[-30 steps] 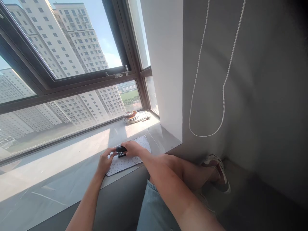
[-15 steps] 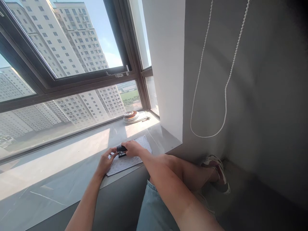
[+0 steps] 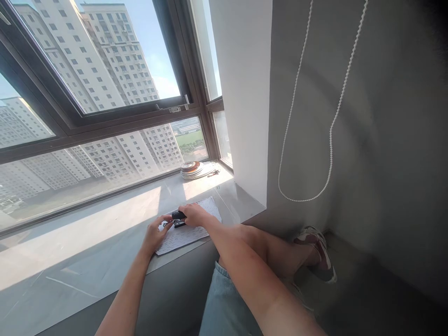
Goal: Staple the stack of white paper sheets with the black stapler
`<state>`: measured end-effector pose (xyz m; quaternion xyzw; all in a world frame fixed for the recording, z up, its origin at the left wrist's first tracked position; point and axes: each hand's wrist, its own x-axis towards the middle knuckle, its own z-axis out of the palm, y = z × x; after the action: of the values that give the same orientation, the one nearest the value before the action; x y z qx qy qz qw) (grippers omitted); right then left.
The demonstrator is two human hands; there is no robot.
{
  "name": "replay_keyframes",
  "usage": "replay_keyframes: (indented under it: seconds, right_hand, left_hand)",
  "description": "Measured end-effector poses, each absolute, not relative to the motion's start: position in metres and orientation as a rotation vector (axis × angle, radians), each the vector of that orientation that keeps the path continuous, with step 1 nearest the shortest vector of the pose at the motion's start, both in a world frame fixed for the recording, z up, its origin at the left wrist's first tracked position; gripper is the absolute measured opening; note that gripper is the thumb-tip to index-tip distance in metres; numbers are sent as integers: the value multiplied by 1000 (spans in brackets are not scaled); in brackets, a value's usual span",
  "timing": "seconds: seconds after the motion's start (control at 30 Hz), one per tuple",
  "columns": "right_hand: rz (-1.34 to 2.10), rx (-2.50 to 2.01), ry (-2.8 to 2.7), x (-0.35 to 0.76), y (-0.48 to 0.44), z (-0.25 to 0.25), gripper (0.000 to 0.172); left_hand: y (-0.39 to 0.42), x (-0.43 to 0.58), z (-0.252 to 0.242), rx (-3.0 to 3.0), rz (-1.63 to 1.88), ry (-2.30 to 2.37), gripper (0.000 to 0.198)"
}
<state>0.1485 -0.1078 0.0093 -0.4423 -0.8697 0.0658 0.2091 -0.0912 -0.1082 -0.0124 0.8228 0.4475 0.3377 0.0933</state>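
A small black stapler [image 3: 179,216] stands over white sheets of paper [image 3: 180,239] covered in lines of writing, which lie on the window sill. My right hand [image 3: 193,214] is closed round the stapler's right part from above. At the stapler's left end is my left hand [image 3: 156,233], its thumb and fingers bent towards each other around something small and dark that I cannot make out. The paper's left corner lies beside my left wrist.
Behind the paper, a stack of round plates or discs [image 3: 192,170] sits in the sill's corner, with a small dark item [image 3: 213,173] beside it. A white bead chain [image 3: 331,140] hangs at the right wall. My bent leg is below the sill.
The whole view has shifted very slightly. Both hands keep nearly the same positions at the stapler and paper.
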Motion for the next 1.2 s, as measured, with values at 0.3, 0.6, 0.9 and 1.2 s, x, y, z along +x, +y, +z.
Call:
replay_keyframes:
  seconds: [0.3,0.6,0.9,1.2]
  right_hand:
    - [220,-1316,-2338,151,-110,13,23]
    - [331,-1444,-2173,161,-110,16,41]
    - [433,-1117,-2313,157,-110,16,43]
    - [491,-928,-2390,149,-118,16,40]
  left_hand:
    - [-109,-91,-10,2423,1091,1276,30]
    - [-112,-93,-8,2354,1063,1377,30]
    - [-110,-92,-9,2298,1075,1236,37]
    - [-110,-91,-10,2296,1089,1259,43]
